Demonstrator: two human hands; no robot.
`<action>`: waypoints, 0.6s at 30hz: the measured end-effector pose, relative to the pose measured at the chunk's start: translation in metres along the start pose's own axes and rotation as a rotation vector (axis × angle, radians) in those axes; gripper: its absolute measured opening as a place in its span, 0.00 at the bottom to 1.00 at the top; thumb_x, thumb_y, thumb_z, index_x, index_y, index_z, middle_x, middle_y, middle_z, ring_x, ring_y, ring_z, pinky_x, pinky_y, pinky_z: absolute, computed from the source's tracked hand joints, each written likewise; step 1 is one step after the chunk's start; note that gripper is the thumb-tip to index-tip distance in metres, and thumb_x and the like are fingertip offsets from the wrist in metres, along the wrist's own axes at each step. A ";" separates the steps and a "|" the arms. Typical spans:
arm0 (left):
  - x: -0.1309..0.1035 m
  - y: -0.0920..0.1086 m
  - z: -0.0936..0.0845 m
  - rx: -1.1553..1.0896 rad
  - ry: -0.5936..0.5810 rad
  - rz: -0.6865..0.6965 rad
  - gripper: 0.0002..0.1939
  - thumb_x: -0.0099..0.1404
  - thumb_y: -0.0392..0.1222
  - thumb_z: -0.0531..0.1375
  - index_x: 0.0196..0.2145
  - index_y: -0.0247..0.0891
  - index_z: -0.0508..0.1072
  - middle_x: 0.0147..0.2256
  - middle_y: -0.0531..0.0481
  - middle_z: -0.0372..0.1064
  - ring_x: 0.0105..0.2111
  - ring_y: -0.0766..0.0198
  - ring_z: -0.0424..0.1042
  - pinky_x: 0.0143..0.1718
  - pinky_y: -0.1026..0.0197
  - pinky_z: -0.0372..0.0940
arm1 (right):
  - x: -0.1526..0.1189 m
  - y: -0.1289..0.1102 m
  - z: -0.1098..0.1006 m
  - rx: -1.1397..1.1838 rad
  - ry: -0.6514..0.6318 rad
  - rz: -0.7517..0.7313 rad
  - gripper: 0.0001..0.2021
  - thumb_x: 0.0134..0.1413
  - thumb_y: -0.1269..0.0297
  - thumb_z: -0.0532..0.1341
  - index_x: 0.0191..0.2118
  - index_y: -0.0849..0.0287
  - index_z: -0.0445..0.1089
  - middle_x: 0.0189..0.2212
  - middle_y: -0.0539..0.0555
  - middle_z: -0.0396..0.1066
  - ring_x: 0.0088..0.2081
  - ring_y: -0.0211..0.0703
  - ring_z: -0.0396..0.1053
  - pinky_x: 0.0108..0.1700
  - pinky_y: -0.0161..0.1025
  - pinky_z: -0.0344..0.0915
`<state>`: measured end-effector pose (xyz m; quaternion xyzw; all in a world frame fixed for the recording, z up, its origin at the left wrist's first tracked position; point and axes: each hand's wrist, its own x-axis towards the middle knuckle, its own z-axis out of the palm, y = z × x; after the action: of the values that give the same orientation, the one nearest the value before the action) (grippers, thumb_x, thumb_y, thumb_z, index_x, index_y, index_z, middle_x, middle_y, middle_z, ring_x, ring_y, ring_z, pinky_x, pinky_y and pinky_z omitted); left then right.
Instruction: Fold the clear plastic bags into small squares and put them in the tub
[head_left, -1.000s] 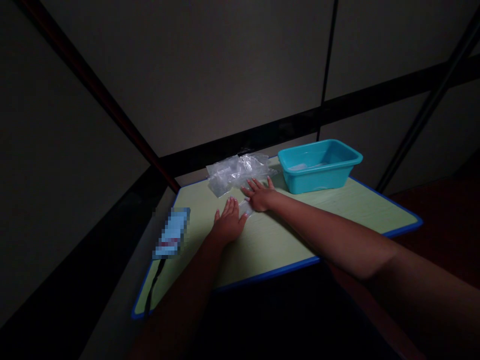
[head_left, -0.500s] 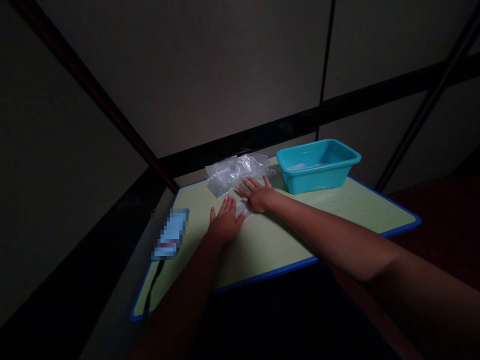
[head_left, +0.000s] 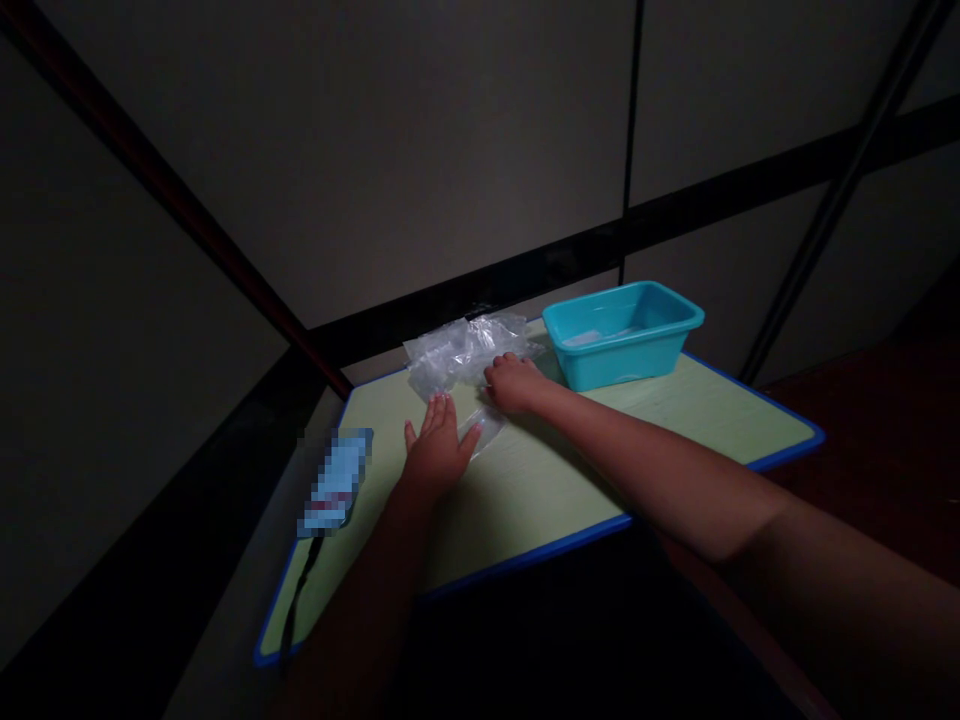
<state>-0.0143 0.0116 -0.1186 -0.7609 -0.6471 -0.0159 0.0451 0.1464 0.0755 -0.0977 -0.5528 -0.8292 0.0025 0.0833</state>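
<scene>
A clear plastic bag (head_left: 489,427) lies flat on the table between my hands. My left hand (head_left: 437,450) rests palm down with its fingers stretched, its thumb at the bag's near left edge. At the bag's far end, my right hand (head_left: 513,384) has its fingers curled in on the plastic; its fingertips are hidden beneath the hand. Just beyond both hands is a loose, crumpled pile of clear plastic bags (head_left: 450,352), touching or very close to the right fingers.
A turquoise plastic basin (head_left: 626,365) stands at the back right with some pale pieces inside. On the left lies a blurred blue, phone-like object (head_left: 336,480) with a black strap (head_left: 298,590). The pale table (head_left: 525,510) has a blue edge and stands against a panelled wall.
My right hand's fingers, spread flat before, are now curled in. The far bags look more bunched, and more of the clear bag between my hands shows. The view has shifted slightly.
</scene>
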 end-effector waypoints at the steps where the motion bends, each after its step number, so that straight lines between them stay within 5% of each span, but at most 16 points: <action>1: -0.002 0.002 -0.002 0.009 0.027 -0.024 0.36 0.67 0.56 0.39 0.64 0.27 0.44 0.64 0.38 0.34 0.64 0.53 0.35 0.59 0.39 0.41 | 0.000 -0.001 -0.002 0.014 0.015 0.028 0.22 0.56 0.58 0.52 0.52 0.65 0.66 0.53 0.68 0.63 0.56 0.59 0.56 0.52 0.56 0.57; 7: -0.015 0.023 0.001 0.075 -0.012 0.013 0.41 0.65 0.61 0.39 0.62 0.21 0.46 0.64 0.34 0.36 0.64 0.50 0.36 0.59 0.40 0.42 | 0.002 -0.007 -0.005 0.034 -0.206 0.100 0.26 0.51 0.51 0.57 0.50 0.65 0.69 0.49 0.68 0.68 0.52 0.61 0.62 0.47 0.50 0.63; 18: -0.015 0.031 0.011 0.044 -0.145 0.015 0.46 0.63 0.64 0.36 0.63 0.19 0.43 0.64 0.32 0.34 0.64 0.51 0.34 0.60 0.43 0.40 | 0.002 -0.010 -0.002 0.016 -0.296 0.030 0.25 0.50 0.52 0.59 0.49 0.65 0.70 0.47 0.67 0.69 0.49 0.57 0.66 0.44 0.41 0.65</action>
<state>0.0134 -0.0073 -0.1327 -0.7636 -0.6433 0.0539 0.0147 0.1368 0.0729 -0.0942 -0.5580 -0.8239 0.0920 -0.0354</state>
